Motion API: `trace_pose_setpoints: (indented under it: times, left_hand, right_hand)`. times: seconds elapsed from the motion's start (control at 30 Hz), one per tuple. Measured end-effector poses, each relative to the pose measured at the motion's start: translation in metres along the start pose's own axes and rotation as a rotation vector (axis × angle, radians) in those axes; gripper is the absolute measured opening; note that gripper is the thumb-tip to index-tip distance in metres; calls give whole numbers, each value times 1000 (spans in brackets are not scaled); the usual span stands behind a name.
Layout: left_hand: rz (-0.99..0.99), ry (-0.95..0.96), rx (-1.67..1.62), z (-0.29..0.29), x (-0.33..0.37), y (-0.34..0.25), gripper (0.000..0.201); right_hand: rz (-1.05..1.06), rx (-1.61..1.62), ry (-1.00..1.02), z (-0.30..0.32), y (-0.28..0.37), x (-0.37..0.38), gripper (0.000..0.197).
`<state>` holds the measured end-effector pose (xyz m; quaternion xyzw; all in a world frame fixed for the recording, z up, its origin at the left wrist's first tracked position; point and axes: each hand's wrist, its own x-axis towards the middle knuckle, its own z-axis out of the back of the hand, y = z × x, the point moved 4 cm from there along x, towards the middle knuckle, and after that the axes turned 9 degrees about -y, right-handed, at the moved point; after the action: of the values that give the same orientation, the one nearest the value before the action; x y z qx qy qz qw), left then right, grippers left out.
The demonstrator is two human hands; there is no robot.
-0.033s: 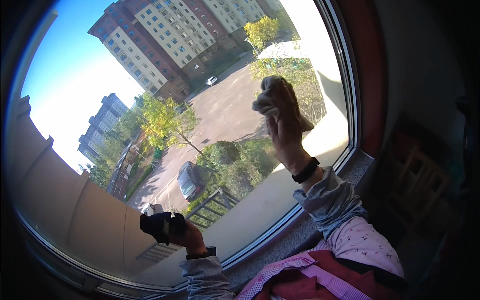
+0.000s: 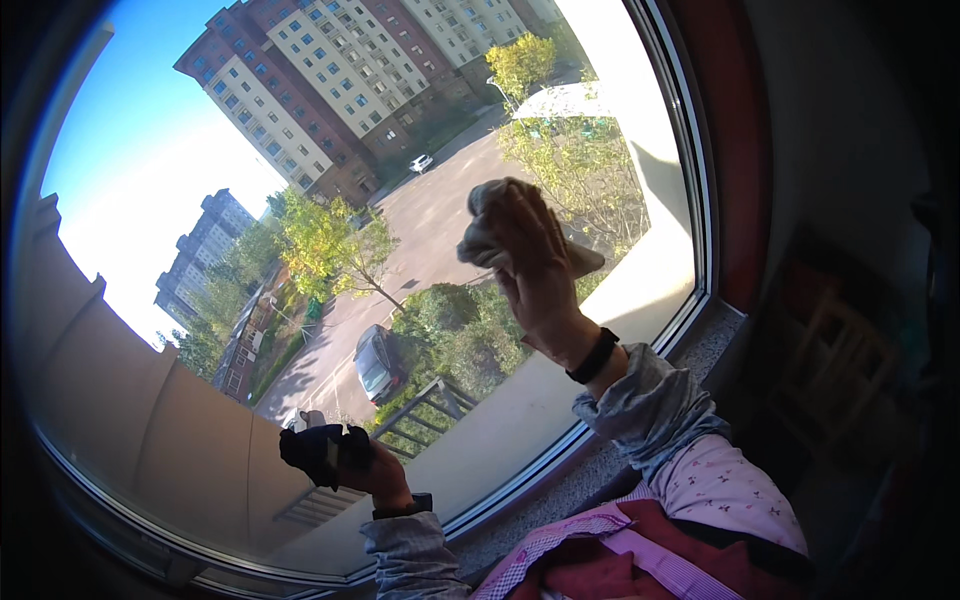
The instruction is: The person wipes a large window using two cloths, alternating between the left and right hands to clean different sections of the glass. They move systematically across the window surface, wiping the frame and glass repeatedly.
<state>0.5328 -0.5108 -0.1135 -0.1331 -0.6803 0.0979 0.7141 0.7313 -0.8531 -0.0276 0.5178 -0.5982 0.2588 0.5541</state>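
My right hand (image 2: 545,295) lies against the window glass (image 2: 430,225), fingers stretched over a bunched, light grey cloth (image 2: 484,232). Folds of the cloth bulge past the fingertips, and one end sticks out beside the palm. Lower down on the left, my left hand (image 2: 375,472) is closed around a dark, crumpled bundle that looks like cloth (image 2: 325,452). Behind that bundle shows a small pale object (image 2: 313,417), whose kind I cannot make out. Most of the left fingers are hidden in shadow. Dark bands circle both wrists.
A metal window frame (image 2: 690,170) curves along the right and bottom, with a speckled stone sill (image 2: 540,490) beneath it. A dim wooden rack-like thing (image 2: 835,350) stands at the right. Beyond the glass are a railing (image 2: 425,415), a parked car (image 2: 376,362) and tall buildings (image 2: 300,90).
My right hand has slid left and a little down across the glass with the grey cloth. My left hand stays where it was.
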Motion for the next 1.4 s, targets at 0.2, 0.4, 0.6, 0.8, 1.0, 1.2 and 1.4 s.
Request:
trace_pose_setpoints:
  times: [0.2, 0.4, 0.6, 0.8, 1.0, 1.2, 1.4]
  left_hand:
    - [-75, 7, -118, -2, 10, -25, 32]
    - [-87, 28, -171, 2, 9, -33, 27]
    - [-246, 49, -20, 2, 13, -44, 18]
    - [-126, 35, 46, 2, 12, -34, 21]
    - [-286, 70, 117, 8, -1, -2, 27]
    - [-170, -10, 110, 12, -12, 19, 49]
    - [-99, -59, 103, 10, -9, 16, 53]
  right_hand:
    - [338, 92, 390, -35, 43, -16, 64]
    - [-526, 1257, -68, 11, -103, 91, 38]
    - [-444, 490, -206, 40, -100, 75, 29]
    - [337, 148, 187, -23, 58, -25, 63]
    - [14, 94, 84, 11, -54, 33, 56]
    - [-199, 115, -304, 97, -201, 18, 25]
    - [-641, -167, -566, 138, -269, -90, 25]
